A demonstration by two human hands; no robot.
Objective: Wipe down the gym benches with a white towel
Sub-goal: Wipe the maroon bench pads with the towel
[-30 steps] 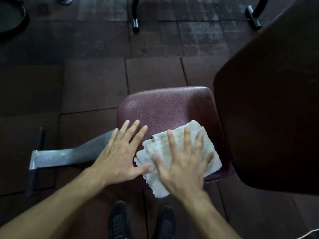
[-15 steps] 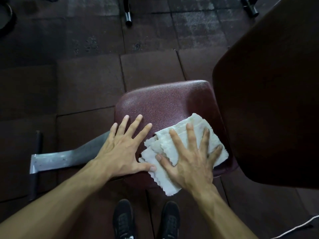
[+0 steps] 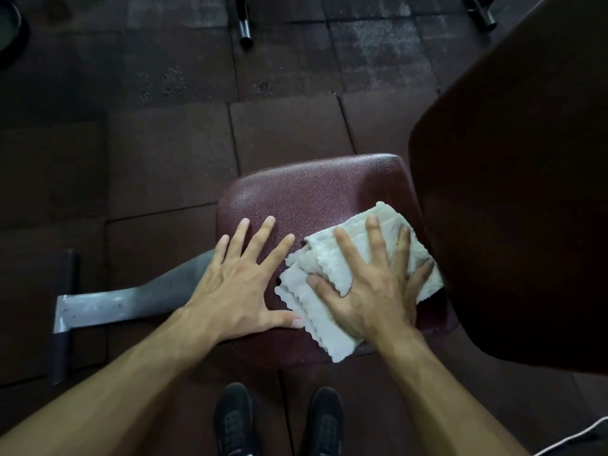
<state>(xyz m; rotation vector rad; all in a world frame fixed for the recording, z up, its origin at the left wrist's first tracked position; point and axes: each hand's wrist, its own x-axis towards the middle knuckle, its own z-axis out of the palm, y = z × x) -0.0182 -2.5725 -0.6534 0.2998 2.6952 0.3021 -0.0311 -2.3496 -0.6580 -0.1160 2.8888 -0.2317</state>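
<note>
The white towel (image 3: 332, 291) lies folded under the right hand (image 3: 378, 291), whose fingers are spread flat. Beside it, the left hand (image 3: 240, 287) presses flat on the maroon surface (image 3: 312, 199). The dark backrest (image 3: 519, 192) looms just right of the right hand.

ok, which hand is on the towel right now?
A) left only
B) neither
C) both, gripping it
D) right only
D: the right hand lies flat with spread fingers on the white towel, while the left hand rests on the bare maroon seat pad beside it, its thumb tip at the towel's edge.
</note>
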